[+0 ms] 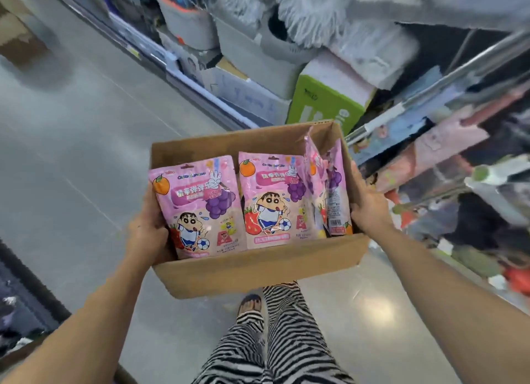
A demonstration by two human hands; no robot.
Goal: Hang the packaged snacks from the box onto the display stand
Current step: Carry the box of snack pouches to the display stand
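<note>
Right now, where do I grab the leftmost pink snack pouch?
I'd pinch the leftmost pink snack pouch by its flat top edge, from above with the right hand: it lies face up in the brown cardboard box, that edge free.

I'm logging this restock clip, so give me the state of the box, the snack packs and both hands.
box: open-topped, held off the floor.
left pack: lying face up in the box.
middle pack: lying face up in the box.
right packs: on edge against the box's right wall.
left hand: grips the box's left wall.
right hand: grips the box's right wall.
</note>
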